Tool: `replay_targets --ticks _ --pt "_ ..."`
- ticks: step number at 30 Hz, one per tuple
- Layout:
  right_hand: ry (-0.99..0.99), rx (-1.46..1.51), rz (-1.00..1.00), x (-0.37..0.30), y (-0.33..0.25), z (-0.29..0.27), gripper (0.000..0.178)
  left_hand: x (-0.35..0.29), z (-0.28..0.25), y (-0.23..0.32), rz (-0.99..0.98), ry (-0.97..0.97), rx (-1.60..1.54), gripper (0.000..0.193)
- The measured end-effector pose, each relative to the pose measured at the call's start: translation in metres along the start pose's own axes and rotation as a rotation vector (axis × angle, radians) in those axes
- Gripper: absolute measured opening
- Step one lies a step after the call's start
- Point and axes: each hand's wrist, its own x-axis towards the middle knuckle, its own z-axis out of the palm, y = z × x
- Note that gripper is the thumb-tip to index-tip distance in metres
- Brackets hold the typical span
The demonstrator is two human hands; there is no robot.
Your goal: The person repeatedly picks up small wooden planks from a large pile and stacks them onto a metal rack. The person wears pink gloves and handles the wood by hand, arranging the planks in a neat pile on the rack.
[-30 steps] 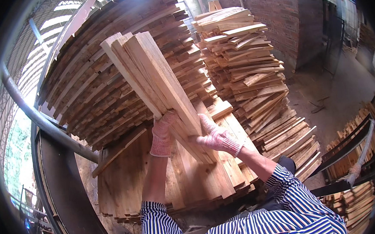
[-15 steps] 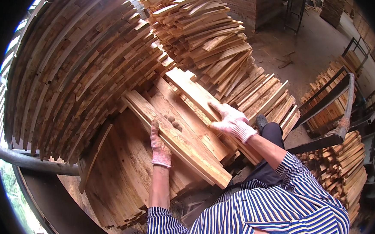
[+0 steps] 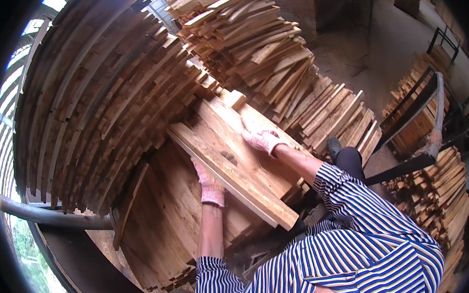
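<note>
A thick narrow plank [image 3: 236, 181] lies slanted across a pile of wide boards, its near end pointing toward me. My left hand [image 3: 211, 186], in a pale pinkish work glove, is against the plank's left edge with fingers extended; its thumb is hidden. My right hand [image 3: 263, 139], gloved alike, rests with fingers spread on a wide board [image 3: 219, 118] beside the plank. Dark knots in that board show partly from under the plank's edge. Another light plank [image 3: 290, 139] runs along the right side, partly behind my right hand.
At the left rises a tall stack of planks [image 3: 102, 95]. A looser pile of sticks [image 3: 249, 43] stands at the far side. A metal pipe [image 3: 56, 214] juts in from the left, and a dark metal frame [image 3: 407, 165] stands at the right by more stacked wood [image 3: 431, 204].
My right hand has come off the right-hand plank and moved left onto the wide board. The thick plank has shifted right, partly covering the knots. My left hand stays at its edge.
</note>
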Motion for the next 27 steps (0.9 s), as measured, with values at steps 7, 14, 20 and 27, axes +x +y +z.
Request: replay_targets --ticks 7,14,20,27 --pt "0.156 0.169 -0.411 -0.112 -0.018 -0.033 0.093 0.031 0.035 -0.042 0.231 -0.185 0.08 0.09" --pt "0.082 0.813 -0.237 -0.123 0.023 -0.042 0.096 0.035 0.036 -0.078 1.021 -0.058 1.383 0.058" --pt "0.157 0.048 -0.018 -0.031 0.029 -0.05 0.065 0.019 0.041 -0.035 0.668 0.144 2.241 0.064" --pt "0.011 0.118 -0.1 -0.003 -0.005 -0.046 0.066 0.021 0.035 -0.039 0.603 0.135 2.285 0.062"
